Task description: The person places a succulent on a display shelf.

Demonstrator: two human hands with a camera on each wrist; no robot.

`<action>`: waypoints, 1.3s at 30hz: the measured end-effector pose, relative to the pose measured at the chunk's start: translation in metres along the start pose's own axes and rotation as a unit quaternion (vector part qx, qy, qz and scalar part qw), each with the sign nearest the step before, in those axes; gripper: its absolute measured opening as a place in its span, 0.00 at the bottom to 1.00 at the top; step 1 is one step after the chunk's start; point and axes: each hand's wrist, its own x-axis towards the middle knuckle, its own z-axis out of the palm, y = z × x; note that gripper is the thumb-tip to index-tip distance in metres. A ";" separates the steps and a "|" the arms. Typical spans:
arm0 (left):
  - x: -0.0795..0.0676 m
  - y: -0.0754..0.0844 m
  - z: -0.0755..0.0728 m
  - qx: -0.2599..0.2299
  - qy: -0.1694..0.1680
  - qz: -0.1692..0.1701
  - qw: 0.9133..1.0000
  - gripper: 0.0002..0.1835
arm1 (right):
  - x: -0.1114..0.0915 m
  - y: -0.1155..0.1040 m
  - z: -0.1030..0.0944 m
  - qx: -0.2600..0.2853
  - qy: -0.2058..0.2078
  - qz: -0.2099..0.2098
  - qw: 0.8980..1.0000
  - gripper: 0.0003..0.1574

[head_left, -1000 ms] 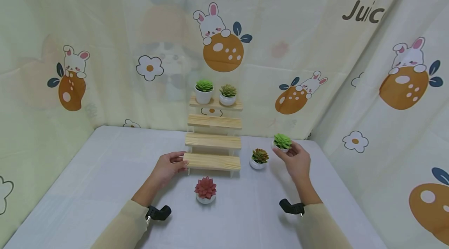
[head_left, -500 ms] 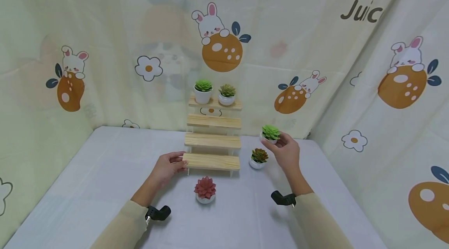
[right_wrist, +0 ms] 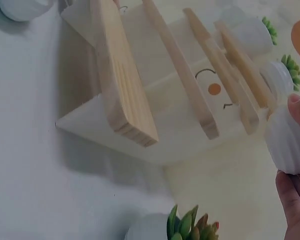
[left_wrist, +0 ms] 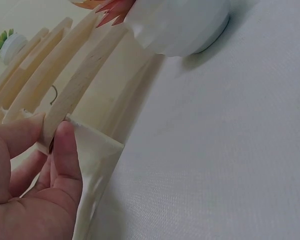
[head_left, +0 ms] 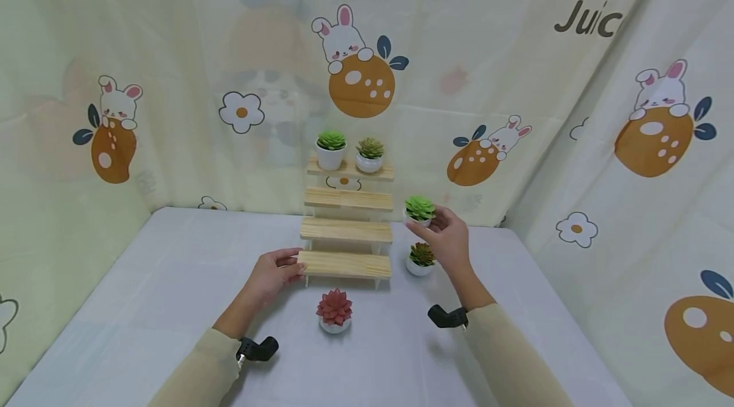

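Note:
A stepped wooden shelf (head_left: pixel 345 230) with several light planks stands on the table. My left hand (head_left: pixel 272 276) pinches the left end of its lowest plank (left_wrist: pixel 72 95) between thumb and fingers. In my right hand (head_left: pixel 446 238) is a bright green potted succulent (head_left: pixel 420 208), gripped by its white pot (right_wrist: pixel 290 140) and raised off the table to the right of the shelf. Just below it a brownish-green succulent (head_left: pixel 422 255) stands on the table. A red succulent (head_left: pixel 334 309) in a white pot sits in front of the shelf.
On the top plank stand a green succulent (head_left: pixel 331 147) in a tall white pot and an olive-green succulent (head_left: pixel 369 153) in a rounder one. A white cloth covers the table (head_left: pixel 172 305). A printed curtain (head_left: pixel 470 69) hangs behind and at the sides.
My right hand has moved left and slightly up with the bright green succulent, closer to the shelf. The left hand keeps its pinch on the lowest plank.

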 end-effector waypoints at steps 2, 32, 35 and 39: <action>0.000 0.000 0.000 -0.001 0.000 0.001 1.000 0.25 | 0.001 -0.004 0.004 0.005 -0.004 -0.010 1.000 0.44; -0.003 0.001 0.000 -0.012 -0.003 0.004 1.000 0.25 | 0.034 -0.054 0.067 0.059 -0.078 -0.037 0.994 0.31; -0.003 0.001 -0.001 -0.011 -0.004 0.007 1.000 0.25 | 0.038 -0.056 0.073 0.064 -0.089 -0.033 0.993 0.30; -0.004 0.001 0.001 -0.005 -0.006 0.008 1.000 0.25 | 0.042 -0.060 0.082 0.063 -0.103 -0.015 0.993 0.32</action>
